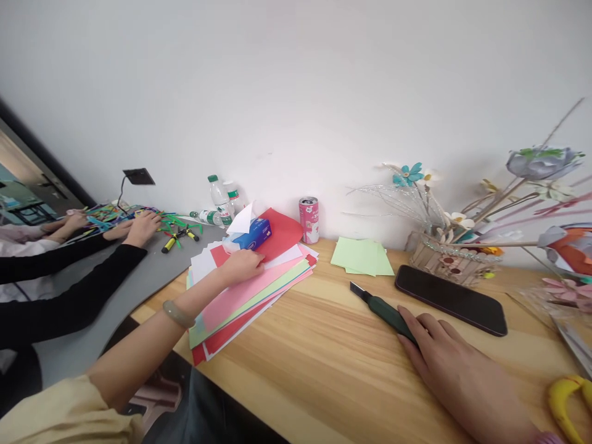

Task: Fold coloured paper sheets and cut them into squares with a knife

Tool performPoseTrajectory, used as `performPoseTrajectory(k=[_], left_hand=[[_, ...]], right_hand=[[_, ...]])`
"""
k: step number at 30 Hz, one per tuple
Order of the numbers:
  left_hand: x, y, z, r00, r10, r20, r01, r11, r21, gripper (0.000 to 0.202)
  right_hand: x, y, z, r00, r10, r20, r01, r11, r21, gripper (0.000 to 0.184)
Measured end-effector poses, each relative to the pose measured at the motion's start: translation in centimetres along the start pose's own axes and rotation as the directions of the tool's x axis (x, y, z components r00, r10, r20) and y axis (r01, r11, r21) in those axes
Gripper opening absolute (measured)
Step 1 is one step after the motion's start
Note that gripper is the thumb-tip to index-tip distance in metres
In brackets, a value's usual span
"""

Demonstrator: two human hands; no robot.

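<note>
My left hand (pixel 241 266) reaches out over a fanned stack of coloured paper sheets (pixel 250 296), pink, red, green and white; its curled fingers pinch the top sheets near the stack's far edge. A jade bangle sits on that wrist. My right hand (pixel 444 354) lies flat on the wooden table (pixel 324 364), fingers stretched, its fingertips resting on the handle end of a dark green utility knife (pixel 382 306) whose blade points away to the left.
A blue tissue box (pixel 252 233), pink can (pixel 309 219), light green paper squares (pixel 361 256), black phone (pixel 451 300), basket of paper flowers (pixel 453 259) and yellow scissors (pixel 571 401) lie around. At left, other people's hands (pixel 139 228) work among craft pieces, bottles (pixel 221 200).
</note>
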State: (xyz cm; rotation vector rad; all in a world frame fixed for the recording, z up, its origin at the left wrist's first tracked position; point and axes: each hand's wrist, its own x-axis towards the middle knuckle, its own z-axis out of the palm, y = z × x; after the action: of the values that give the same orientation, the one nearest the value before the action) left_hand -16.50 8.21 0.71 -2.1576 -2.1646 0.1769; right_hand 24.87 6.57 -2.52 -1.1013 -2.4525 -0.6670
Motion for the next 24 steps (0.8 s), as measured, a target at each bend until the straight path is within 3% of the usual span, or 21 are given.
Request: performPoseTrajectory(k=[8,15,20,24], left_hand=[[0.2,0.0,-1.0,0.996,-0.082,-0.026,0.082,0.996,0.019,0.028],[0.0,2.0,-0.2,0.997,-0.072,-0.006,0.072,0.997,0.042,0.026],[-0.1,2.8,-0.3,0.993,-0.099,-0.069,0.101,0.994,0.033,0.028],[0.3,5.8,-1.9,0.987,0.023,-0.159,-0.025,1.000,-0.008,0.027]], right_hand=[[-0.1,0.0,0.6,0.999,0.029,-0.017,-0.028,0.999,0.027,0.033],[-0.1,0.1,0.6,0.999,0.033,0.018,-0.034,0.998,0.043,0.034],[-0.2,0.2,0.4,0.999,0.028,0.025,-0.030,0.997,0.069,0.036],[0.0,0.3,0.3,0.999,0.013,0.034,-0.017,0.993,0.120,0.037]])
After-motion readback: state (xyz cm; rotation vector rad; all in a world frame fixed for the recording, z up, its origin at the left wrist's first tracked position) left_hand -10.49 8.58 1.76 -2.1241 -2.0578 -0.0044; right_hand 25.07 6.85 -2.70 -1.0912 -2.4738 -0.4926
